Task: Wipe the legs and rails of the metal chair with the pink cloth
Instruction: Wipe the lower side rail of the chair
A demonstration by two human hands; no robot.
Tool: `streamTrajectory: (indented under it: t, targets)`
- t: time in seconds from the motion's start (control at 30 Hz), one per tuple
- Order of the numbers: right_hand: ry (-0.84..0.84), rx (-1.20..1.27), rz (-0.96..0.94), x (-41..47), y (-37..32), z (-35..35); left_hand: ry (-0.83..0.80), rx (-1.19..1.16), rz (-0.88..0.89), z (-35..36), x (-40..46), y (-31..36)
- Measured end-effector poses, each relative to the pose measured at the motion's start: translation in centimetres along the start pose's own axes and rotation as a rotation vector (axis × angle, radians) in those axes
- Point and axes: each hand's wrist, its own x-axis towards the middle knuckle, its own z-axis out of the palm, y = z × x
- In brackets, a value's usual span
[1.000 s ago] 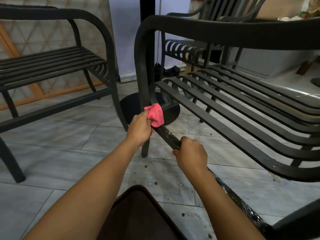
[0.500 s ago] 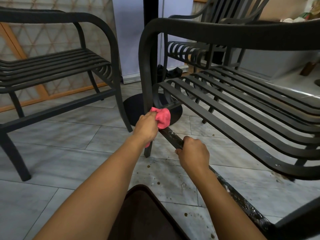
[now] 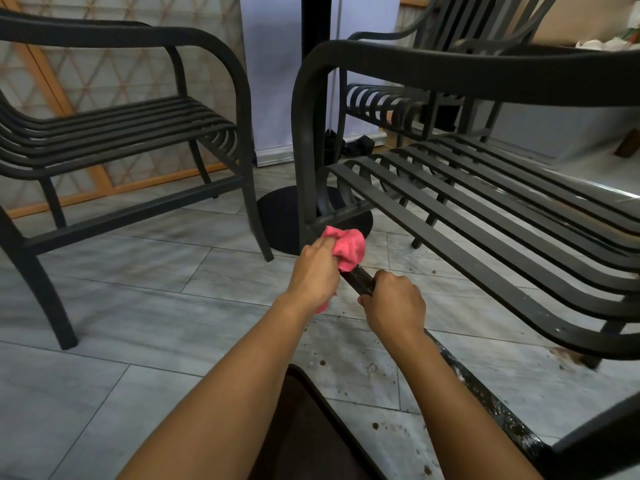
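Left hand [image 3: 317,271] clenches the pink cloth [image 3: 348,249] around the lower side rail [image 3: 362,280] near the front leg [image 3: 306,188]; right hand [image 3: 394,303] grips the rail: keep cloth wrapped, pressure firm.

Pink cloth [image 3: 347,248]; dark grey-black metal chair [image 3: 485,188], its lower rail [image 3: 485,400] flecked with whitish specks. Floor [image 3: 138,306] of pale grey marbled tiles, brown spots near the rail. Back wall [image 3: 104,74] cream with a tan diamond lattice pattern.
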Motion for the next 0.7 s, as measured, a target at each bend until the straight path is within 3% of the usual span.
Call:
streamTrajectory:
  t: [0.4,0.53,0.7]
  targets:
    - [-0.010,0.002,0.003,0.0,0.0,-0.2,0.040,-0.119,0.003,-0.7,-1.2,0.9]
    - [0.001,0.017,-0.008,-0.1,0.0,-0.2,0.089,-0.074,0.003,-1.8,0.4,1.0]
    - [-0.005,0.023,-0.006,0.0,0.0,-0.1,0.026,-0.006,-0.014,-2.1,2.8,0.9]
